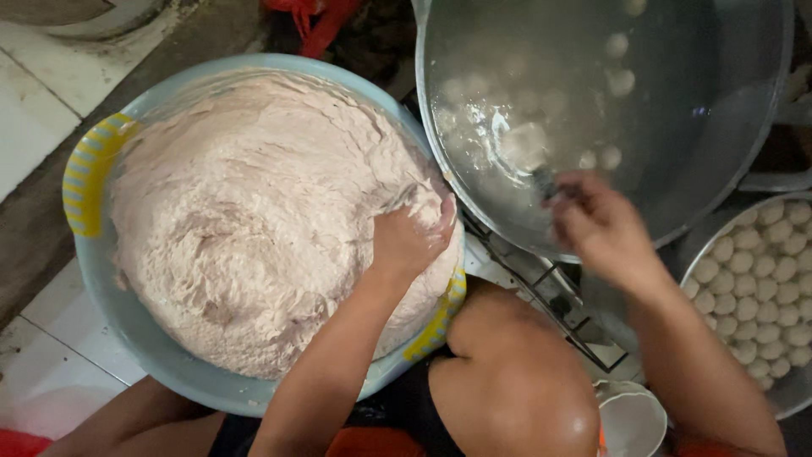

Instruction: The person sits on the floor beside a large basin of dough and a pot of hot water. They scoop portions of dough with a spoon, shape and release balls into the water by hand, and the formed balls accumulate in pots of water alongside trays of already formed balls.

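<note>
Head view: the left hand (pixel 410 239) is closed around a handful of the pinkish meat paste (pixel 254 220) heaped in the light-blue basin (pixel 101 279) on the floor, squeezing it at the mound's right edge, while the right hand (pixel 592 222) pinches the handle of a spoon (pixel 529 152) dipped into the big metal pot of water (pixel 677 127), where pale balls (pixel 619 82) float. A steady, even squeeze should keep each ball round, and lowering the spoon gently should avoid splashing; a tray of finished balls (pixel 761 288) sits at right
</note>
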Demonstrator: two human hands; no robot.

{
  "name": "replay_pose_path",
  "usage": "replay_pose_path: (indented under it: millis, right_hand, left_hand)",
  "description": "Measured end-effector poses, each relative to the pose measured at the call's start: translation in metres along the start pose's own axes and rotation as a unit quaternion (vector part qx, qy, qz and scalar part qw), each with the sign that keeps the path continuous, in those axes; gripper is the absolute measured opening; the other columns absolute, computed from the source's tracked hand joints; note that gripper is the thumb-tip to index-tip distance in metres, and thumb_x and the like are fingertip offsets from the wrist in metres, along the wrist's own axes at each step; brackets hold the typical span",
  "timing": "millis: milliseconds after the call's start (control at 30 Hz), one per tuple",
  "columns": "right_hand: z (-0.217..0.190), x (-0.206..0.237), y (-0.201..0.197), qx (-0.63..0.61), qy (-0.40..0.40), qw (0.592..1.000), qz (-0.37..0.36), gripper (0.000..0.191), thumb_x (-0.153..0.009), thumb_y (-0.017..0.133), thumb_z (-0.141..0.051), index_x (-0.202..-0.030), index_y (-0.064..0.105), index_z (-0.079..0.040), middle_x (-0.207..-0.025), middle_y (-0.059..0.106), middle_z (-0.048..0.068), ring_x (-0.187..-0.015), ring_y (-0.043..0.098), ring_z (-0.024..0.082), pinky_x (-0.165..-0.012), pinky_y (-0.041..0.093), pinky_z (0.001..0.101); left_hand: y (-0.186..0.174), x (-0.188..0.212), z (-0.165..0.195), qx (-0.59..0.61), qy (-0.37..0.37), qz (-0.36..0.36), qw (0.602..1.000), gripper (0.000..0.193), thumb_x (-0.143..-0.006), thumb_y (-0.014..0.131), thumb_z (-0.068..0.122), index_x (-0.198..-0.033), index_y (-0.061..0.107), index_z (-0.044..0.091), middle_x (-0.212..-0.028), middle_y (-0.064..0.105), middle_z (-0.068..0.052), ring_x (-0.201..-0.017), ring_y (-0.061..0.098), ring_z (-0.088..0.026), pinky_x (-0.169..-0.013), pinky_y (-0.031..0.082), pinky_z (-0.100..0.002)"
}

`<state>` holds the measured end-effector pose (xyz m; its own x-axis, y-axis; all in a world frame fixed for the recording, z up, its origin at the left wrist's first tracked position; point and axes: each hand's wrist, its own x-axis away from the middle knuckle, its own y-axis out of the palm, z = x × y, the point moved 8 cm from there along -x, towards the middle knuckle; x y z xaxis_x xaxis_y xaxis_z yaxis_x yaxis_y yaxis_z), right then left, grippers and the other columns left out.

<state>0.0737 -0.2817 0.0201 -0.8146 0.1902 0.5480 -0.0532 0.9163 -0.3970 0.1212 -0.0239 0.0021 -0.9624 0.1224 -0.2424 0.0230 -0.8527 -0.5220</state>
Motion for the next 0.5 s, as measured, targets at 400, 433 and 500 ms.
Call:
replay_pose_path:
  millis: [400, 433, 500]
  right_hand:
    - [-0.045, 0.043, 0.077, 0.081, -0.071, 0.984, -0.139, 0.042, -0.098, 0.057, -0.012, -0.139, 0.057, -0.006, -0.096, 0.074, 0.0, -0.073, 0.062, 0.005, -0.062, 0.051, 0.0235]
    - [-0.037, 0.042, 0.079, 0.025, -0.012, 0.986, -0.163, 0.042, -0.097, 0.056, -0.012, -0.138, 0.058, -0.007, -0.095, 0.072, 0.0, -0.067, 0.057, 0.006, -0.057, 0.048, 0.0247]
    - [-0.026, 0.039, 0.079, -0.02, 0.048, 0.981, -0.185, 0.041, -0.098, 0.055, -0.013, -0.138, 0.06, -0.008, -0.091, 0.07, 0.002, -0.061, 0.053, 0.008, -0.051, 0.046, 0.0258]
  left_hand:
    - [0.024, -0.002, -0.01, -0.012, -0.037, -0.136, 0.99, 0.015, -0.071, 0.076, 0.023, -0.076, 0.071, 0.01, -0.075, 0.071, -0.014, -0.071, 0.07, -0.037, -0.065, 0.056, -0.046]
    - [0.022, -0.002, -0.014, -0.02, -0.067, -0.134, 0.989, 0.016, -0.072, 0.075, 0.024, -0.077, 0.071, 0.01, -0.075, 0.071, -0.014, -0.071, 0.07, -0.037, -0.065, 0.056, -0.047]
    - [0.019, -0.003, -0.021, -0.034, -0.123, -0.129, 0.983, 0.019, -0.073, 0.074, 0.027, -0.08, 0.073, 0.01, -0.076, 0.072, -0.016, -0.073, 0.07, -0.039, -0.066, 0.055, -0.048]
